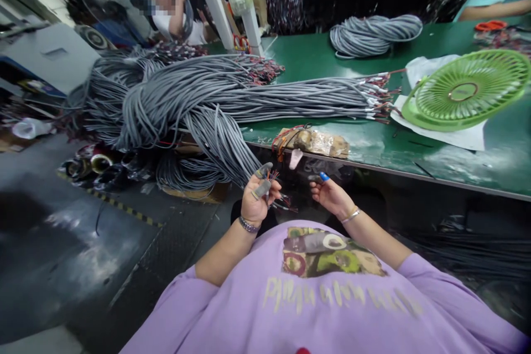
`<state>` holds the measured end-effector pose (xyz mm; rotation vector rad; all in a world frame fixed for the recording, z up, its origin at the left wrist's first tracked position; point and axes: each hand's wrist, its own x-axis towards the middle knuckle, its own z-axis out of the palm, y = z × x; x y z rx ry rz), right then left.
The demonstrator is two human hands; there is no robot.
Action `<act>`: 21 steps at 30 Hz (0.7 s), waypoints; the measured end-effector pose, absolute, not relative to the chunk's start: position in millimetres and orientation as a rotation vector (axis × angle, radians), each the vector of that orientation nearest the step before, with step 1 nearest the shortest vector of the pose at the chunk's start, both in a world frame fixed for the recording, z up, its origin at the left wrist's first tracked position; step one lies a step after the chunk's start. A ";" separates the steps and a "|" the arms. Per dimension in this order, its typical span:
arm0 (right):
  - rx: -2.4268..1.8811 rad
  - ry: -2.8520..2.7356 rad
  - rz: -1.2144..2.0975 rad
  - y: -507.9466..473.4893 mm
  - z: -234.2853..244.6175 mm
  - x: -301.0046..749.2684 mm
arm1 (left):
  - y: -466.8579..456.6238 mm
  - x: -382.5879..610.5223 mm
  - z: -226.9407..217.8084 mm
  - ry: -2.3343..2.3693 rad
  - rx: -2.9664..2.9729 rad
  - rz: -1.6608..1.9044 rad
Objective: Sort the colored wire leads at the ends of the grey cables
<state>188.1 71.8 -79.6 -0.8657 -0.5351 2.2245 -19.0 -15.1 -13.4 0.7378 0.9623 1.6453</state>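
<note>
My left hand (256, 199), with grey wraps on two of its digits, is closed around the end of a grey cable. Thin coloured wires (271, 175) fan out from that end between the fingers. The cable belongs to a grey bundle (226, 141) that hangs over the table edge down to this hand. To the right, apart from the cable, my right hand (333, 198) is held up with its fingers curled in. A blue cover sits on one of its digits. Whether anything small is between those fingertips is hidden.
On the green table (298, 58) lie a long pile of grey cables (290, 98), a coiled cable (373, 36), a green fan (464, 91) and a taped brown block (323, 142). A white post (213, 3) stands behind. Co-workers are across the table.
</note>
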 end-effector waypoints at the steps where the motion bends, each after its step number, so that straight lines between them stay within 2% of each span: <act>1: -0.868 -0.537 2.217 70.8 -80.7 190.0 | -14.9 -17.7 -13.5 0.974 0.737 1.636; 7: -0.906 -0.543 2.133 65.3 -78.5 206.9 | -13.6 -15.3 -20.0 1.227 0.735 1.570; 15: -0.988 -0.636 1.907 58.5 -66.7 245.8 | -35.7 -47.6 -23.8 1.425 0.637 1.770; 21: -1.024 -0.931 1.688 60.8 -41.9 265.0 | -67.0 -71.5 -38.9 1.553 0.520 1.802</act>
